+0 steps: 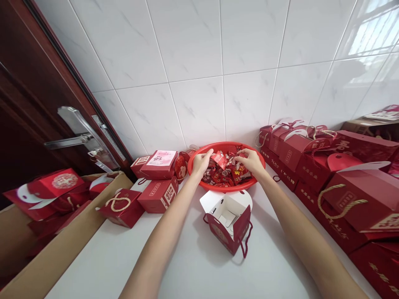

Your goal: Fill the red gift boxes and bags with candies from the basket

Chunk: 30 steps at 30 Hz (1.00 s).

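A red plastic basket (227,189) against the wall holds many wrapped candies (218,176), mostly red and dark red. My left hand (202,163) is over its left side, thumb and fingers closed on the edge of a bright red candy packet (220,159). On the right side, my right hand (250,161) reaches into the basket with its fingertips pinched together among the candies; a small wrapper shows at them, partly hidden. Just in front of the basket stands an open dark red gift box (229,226) with a white inside and cord handles. Its visible inside shows no candies.
Closed red gift boxes (158,194) stand left of the basket on the white table (193,265). Stacked red boxes (311,166) with rope handles line the right side. A cardboard carton (84,232) with more boxes is at the left, near a door handle (71,141).
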Each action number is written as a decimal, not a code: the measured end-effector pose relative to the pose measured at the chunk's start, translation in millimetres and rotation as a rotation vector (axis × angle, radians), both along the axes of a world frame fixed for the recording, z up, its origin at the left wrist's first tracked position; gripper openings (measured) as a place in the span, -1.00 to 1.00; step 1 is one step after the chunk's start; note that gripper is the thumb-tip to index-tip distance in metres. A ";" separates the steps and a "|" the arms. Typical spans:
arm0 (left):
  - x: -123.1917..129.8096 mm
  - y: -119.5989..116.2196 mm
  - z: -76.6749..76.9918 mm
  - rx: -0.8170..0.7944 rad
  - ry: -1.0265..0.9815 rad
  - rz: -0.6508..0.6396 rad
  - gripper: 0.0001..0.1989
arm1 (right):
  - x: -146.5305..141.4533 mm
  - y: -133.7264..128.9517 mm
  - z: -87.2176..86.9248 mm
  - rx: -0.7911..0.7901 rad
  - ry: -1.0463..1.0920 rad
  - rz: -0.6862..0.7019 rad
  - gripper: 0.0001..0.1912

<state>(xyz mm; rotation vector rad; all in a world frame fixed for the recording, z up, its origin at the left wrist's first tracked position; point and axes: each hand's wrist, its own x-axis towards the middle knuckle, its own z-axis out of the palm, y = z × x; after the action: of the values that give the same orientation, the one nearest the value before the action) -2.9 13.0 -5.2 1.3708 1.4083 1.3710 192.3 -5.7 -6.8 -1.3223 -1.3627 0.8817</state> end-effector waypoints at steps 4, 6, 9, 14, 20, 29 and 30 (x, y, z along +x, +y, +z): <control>-0.1 0.0 0.4 0.049 -0.074 -0.026 -0.83 | 2.1 5.4 -5.1 0.077 0.053 -0.051 -0.84; -0.8 0.3 -0.9 0.085 -0.060 -0.037 -0.93 | 2.4 7.3 -5.8 0.082 0.100 -0.064 -0.83; -1.1 0.6 -2.4 0.091 -0.067 -0.047 -0.91 | 2.3 7.1 -3.6 0.077 0.141 -0.065 -0.82; -0.4 1.1 -2.3 0.120 -0.067 -0.078 -0.88 | 2.8 1.1 1.9 0.087 0.186 -0.016 -0.75; -1.8 2.8 -2.7 0.146 -0.026 -0.111 -0.87 | 4.3 0.6 1.8 0.050 0.232 0.034 -0.72; -1.8 5.2 -6.7 0.049 0.364 -0.012 -0.76 | 3.8 4.1 -0.5 0.042 0.240 -0.029 -0.70; -1.7 4.8 -7.7 0.021 0.414 -0.031 -0.77 | 3.9 4.0 -0.6 0.052 0.232 -0.061 -0.70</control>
<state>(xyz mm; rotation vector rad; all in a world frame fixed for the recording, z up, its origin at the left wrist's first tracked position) -4.5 17.8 -12.9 1.7538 1.6277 1.1243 196.2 -1.7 -7.4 -1.1759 -1.1519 0.9220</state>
